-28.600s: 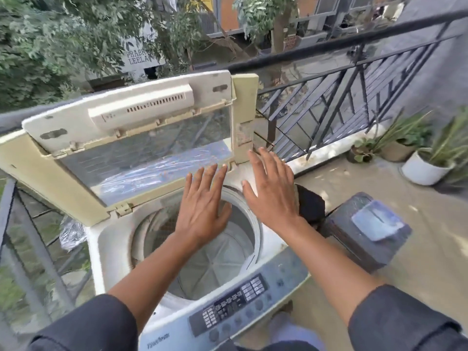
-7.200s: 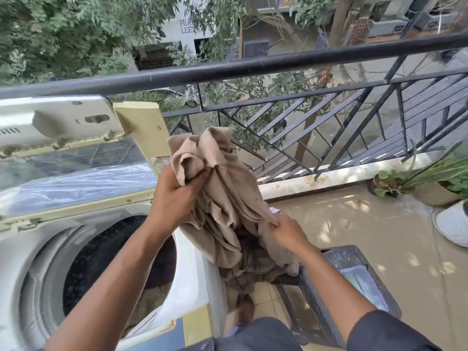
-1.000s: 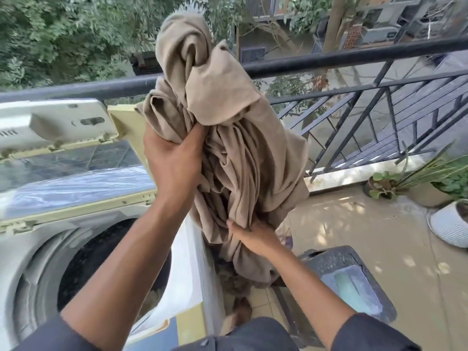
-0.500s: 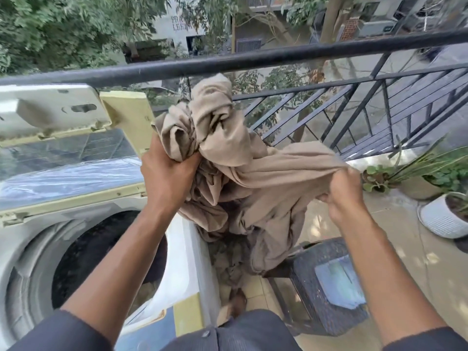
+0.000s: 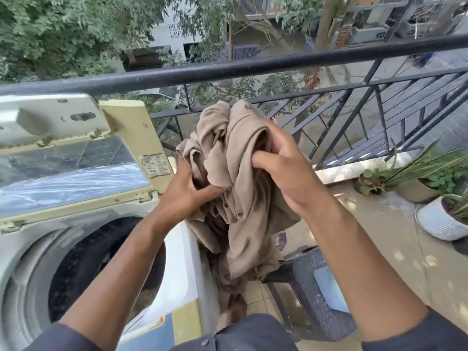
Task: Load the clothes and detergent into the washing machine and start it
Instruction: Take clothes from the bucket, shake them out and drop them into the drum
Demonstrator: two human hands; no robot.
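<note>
On a railed balcony, a person's left hand (image 5: 188, 190) and right hand (image 5: 283, 164) both gripped a bunched beige garment (image 5: 235, 178), fingers curled tight into its folds, holding it just beyond the right edge of the top-loading washing machine (image 5: 177, 262) rather than over the open drum (image 5: 101, 269), where dark laundry already lay. The lid (image 5: 76, 153) stood raised. The garment's loose tail hung down between the machine and a dark stool (image 5: 314, 287); swung across carelessly, it could have snagged on the machine's corner, dragged on the floor or draped outside the drum.
</note>
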